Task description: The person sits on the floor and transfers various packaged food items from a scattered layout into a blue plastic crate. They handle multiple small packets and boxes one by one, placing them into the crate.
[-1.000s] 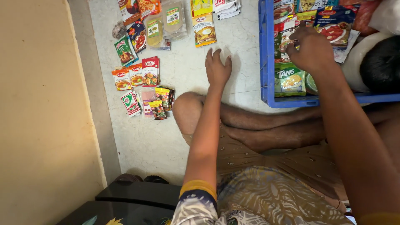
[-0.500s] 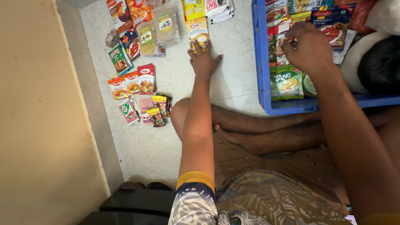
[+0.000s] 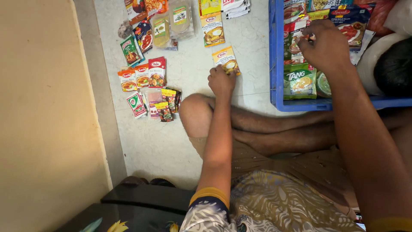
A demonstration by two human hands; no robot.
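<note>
Packets of food are spread over the pale marble floor [image 3: 171, 141], and more are held in a blue plastic crate [image 3: 274, 56] at the right. The left hand [image 3: 221, 80] is curled with its fingers drawn together on the lower edge of a small yellow packet [image 3: 226, 59] lying flat on the floor, just left of the crate — whether the corner is truly pinched or only pressed cannot be told from this angle. The right hand [image 3: 328, 45] is set inside the crate, fingers bent down among the packets; its grasp is hidden. In the crate a green drink-mix pouch [image 3: 299, 80] is seen near the front wall, with a blue packet [image 3: 349, 19] behind the hand. On the floor further left a cluster of red and orange sachets [image 3: 143, 75] is laid out (some overlapping), beside the crossed bare legs.
</note>
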